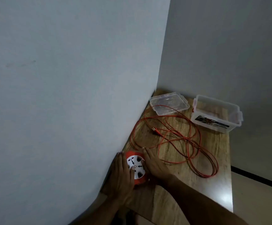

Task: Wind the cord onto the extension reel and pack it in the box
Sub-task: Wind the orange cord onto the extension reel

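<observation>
Head view: winding is not started; the cord (177, 138) lies loose on the desk (213, 159), the box (216, 113) waits open, and both hands (122, 174) (154, 164) touch the reel (136, 168) with straight fingers (146, 154).

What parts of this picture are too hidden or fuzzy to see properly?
Head view:
- Extension reel: its sides are covered by the left hand and the right hand.
- Label on the box: too small and blurred to read.
- Cord: tangled loops, path unclear.
- Plug: too small for detail.

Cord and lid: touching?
Touching. The head view shows a loop of the orange cord lying across the clear lid at its near edge, with no gap visible.
</observation>
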`<state>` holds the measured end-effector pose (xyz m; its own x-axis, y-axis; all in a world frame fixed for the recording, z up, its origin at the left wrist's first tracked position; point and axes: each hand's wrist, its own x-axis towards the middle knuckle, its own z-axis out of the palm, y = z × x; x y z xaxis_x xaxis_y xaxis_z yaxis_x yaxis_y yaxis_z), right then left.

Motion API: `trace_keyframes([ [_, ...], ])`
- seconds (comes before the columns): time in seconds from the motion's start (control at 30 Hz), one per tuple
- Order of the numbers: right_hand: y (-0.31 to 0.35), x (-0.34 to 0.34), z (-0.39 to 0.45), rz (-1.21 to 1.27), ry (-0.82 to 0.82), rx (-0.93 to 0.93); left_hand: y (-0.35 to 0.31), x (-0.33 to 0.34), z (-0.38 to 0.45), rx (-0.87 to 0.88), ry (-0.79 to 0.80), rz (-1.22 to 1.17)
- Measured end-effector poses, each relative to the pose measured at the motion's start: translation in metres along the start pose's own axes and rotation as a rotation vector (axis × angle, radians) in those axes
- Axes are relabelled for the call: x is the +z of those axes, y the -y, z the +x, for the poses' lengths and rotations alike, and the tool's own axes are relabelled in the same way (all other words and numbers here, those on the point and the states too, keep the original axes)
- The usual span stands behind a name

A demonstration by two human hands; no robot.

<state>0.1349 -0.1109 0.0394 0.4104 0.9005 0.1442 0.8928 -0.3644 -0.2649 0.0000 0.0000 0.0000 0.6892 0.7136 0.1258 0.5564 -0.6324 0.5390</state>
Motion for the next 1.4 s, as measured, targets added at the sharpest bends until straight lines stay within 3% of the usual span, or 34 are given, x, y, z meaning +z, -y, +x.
trace_keyframes([
  [0.2,0.001,0.01,0.007,0.139,0.089,0.108,-0.003,0.009,-0.014,-0.21,0.083,-0.111],
  [0.5,0.007,0.013,0.032,0.274,0.046,0.336,-0.005,0.022,-0.009,-0.263,-0.013,-0.151],
  [0.73,-0.002,-0.002,0.047,0.445,-0.022,0.274,-0.024,0.016,0.012,-0.343,-0.065,-0.473],
  [0.93,-0.025,-0.046,0.063,0.523,-0.136,0.099,-0.057,-0.007,0.038,-0.292,-0.171,-0.683],
  [1.17,-0.039,-0.092,0.074,0.658,-0.339,0.097,-0.096,-0.051,0.078,-0.226,-0.268,-0.664],
  [1.4,-0.046,-0.125,0.074,0.834,-0.447,0.107,-0.127,-0.105,0.109,-0.085,-0.197,-0.686],
])
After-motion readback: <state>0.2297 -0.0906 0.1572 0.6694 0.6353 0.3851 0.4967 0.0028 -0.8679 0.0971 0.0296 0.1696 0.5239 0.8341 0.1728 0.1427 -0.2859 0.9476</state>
